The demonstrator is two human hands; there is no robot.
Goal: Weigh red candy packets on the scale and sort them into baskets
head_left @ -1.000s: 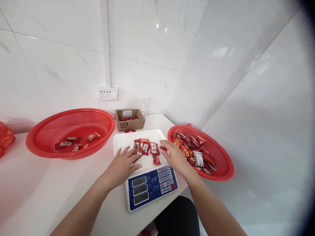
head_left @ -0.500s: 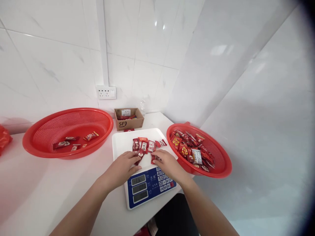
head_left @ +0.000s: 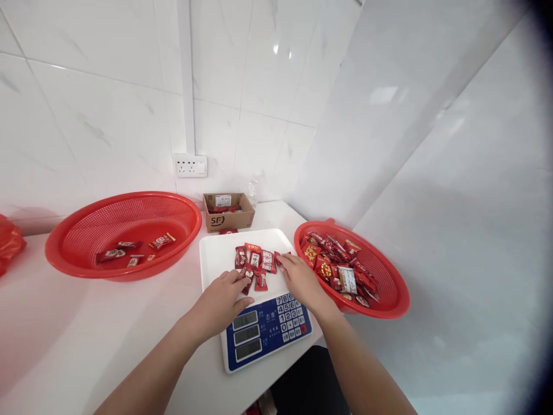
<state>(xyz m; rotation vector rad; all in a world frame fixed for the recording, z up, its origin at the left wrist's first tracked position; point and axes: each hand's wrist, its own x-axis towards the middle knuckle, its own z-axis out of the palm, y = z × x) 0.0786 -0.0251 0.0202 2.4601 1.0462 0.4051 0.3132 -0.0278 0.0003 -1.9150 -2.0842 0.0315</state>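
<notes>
A small group of red wrapped candies [head_left: 254,259] lies on the white pan of a digital scale [head_left: 211,248]. My left hand [head_left: 222,300] is at the pan's front left, thumb apart, its fingertips touching a dark red candy [head_left: 247,283]. Another red candy [head_left: 261,281] lies loose between my hands. My right hand [head_left: 300,279] is at the pan's right side, fingers bent over a red candy [head_left: 279,257] that they partly cover. Its thumb is hidden. Below the pan is the scale's blue panel [head_left: 270,317] with displays and number keys.
To the right, a red plastic basket [head_left: 395,282] holds many wrapped candies. Another red basket [head_left: 64,230] on the left holds several. Behind the scale stand a cardboard box [head_left: 233,221] of red packets and a clear bottle [head_left: 253,189]. A red bag [head_left: 8,245] lies at far left.
My right hand has moved from the front candy, which now lies uncovered, up and right to the candy at the group's right end. My left hand stays at the front left candy.
</notes>
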